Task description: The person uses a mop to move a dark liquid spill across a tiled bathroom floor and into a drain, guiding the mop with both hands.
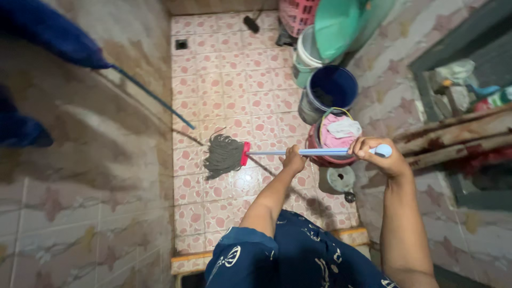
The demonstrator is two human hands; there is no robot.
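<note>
View from above of a narrow tiled washroom; both of the person's hands grip a mop with a pale blue handle [298, 152]; the left hand [293, 159] is wrapped around the shaft midway, fingers closed tight on it; the right hand [376, 157] is closed around the handle's top end; the grey string mop head [223, 154], fixed in a red clamp, rests on the pink-patterned floor tiles [229, 80] near the left wall [80, 160]; open floor stretches beyond the mop towards a small drain [181, 44]; along the right edge stand a red bucket [314, 144] holding cloth, a dark blue bucket [330, 90] and a green basin [336, 26], crowding that side.
</note>
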